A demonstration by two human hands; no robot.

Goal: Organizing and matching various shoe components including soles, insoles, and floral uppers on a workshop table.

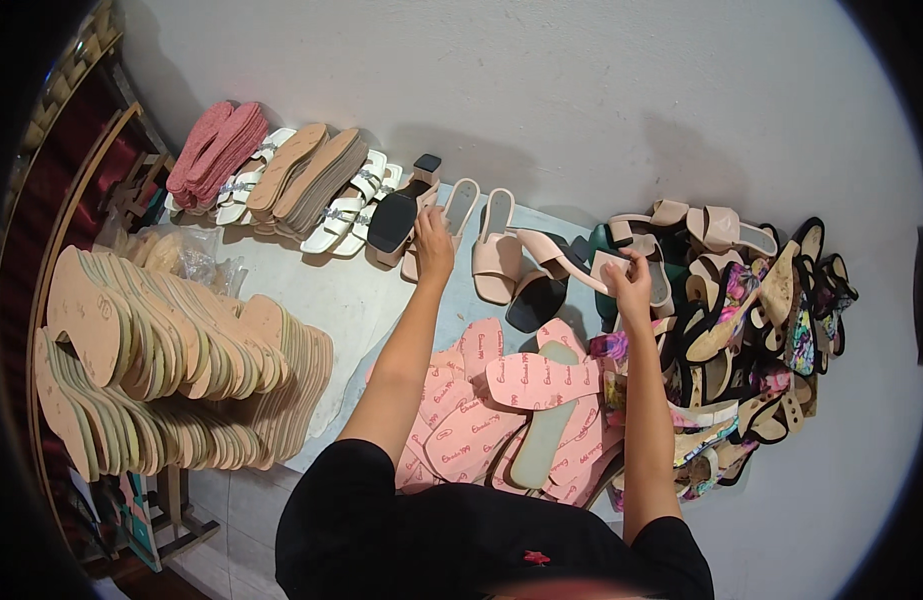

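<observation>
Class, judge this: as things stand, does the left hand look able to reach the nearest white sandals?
Probably yes, but not straight across: a beige sandal with a black sole sits between the left hand and the white sandals. Passing over it seems possible, as nothing shows above them.

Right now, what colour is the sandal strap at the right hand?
Pinkish beige strap, best in the head view.

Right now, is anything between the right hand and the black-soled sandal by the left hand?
Yes: the left hand is beside that black-soled sandal, and at least one beige slide lies between that hand and the right hand.
</observation>
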